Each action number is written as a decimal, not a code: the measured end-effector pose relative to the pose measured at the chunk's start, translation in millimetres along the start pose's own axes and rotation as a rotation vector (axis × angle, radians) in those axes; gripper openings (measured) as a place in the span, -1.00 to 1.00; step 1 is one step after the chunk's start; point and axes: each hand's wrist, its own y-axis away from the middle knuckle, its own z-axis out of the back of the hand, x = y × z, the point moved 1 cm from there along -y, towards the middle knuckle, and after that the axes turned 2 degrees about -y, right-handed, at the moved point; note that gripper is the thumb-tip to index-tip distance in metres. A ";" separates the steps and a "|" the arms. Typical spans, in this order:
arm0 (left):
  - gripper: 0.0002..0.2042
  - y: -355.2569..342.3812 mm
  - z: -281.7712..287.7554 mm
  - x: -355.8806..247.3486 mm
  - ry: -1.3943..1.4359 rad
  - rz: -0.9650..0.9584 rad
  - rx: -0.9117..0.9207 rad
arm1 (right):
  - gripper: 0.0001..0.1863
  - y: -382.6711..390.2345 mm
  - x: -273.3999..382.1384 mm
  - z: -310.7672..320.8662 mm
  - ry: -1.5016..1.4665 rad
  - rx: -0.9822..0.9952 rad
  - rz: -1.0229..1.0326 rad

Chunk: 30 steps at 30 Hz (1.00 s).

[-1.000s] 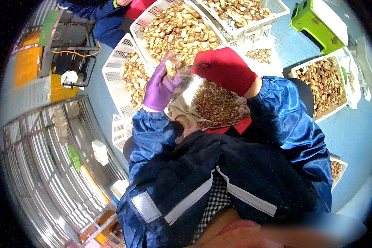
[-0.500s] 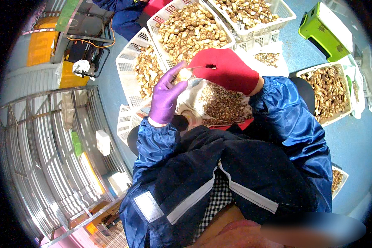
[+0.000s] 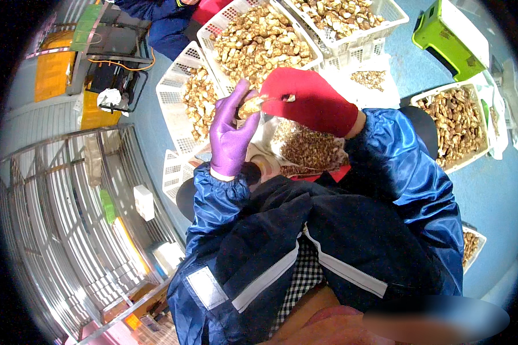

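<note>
My left hand, in a purple glove, is closed around a pale brown mushroom, fingers bent at its sides. Just right of it, touching or nearly touching the mushroom, my right hand in a red glove is pinched closed on something small that I cannot make out. Below both hands lies a heap of small brown trimmings on white plastic sheeting. Beyond them stand white perforated crates of mushrooms, with another such crate at left and one more at the back right.
A mushroom crate stands at right, a green stool behind it and a small crate lower right. Metal racks fill the left, with a black cart behind. Another person in dark blue clothing is at the top.
My left hand is lower than a second ago, the mushroom still in it, and my right hand has moved left, closer to it. The view has shifted slightly.
</note>
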 end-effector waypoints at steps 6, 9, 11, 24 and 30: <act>-0.34 0.8 7.4 5.1 -0.189 -0.139 -0.051 | -0.77 -8.1 -0.5 -4.4 -0.155 0.077 -0.081; -0.35 2.0 12.0 6.9 -0.434 -0.328 -0.050 | -0.70 -7.8 -4.4 -11.3 -0.116 0.042 -0.110; -0.36 3.0 14.7 6.9 -0.499 -0.398 -0.078 | -0.67 -12.5 -2.6 -1.4 -0.249 0.196 -0.344; -0.45 -0.2 12.8 6.1 0.310 0.084 -0.089 | -0.76 -18.8 -10.5 1.2 -0.370 0.214 -0.362; -0.51 3.9 16.9 14.1 0.452 0.239 0.045 | -0.84 -23.9 -2.8 0.1 -0.125 0.172 -0.059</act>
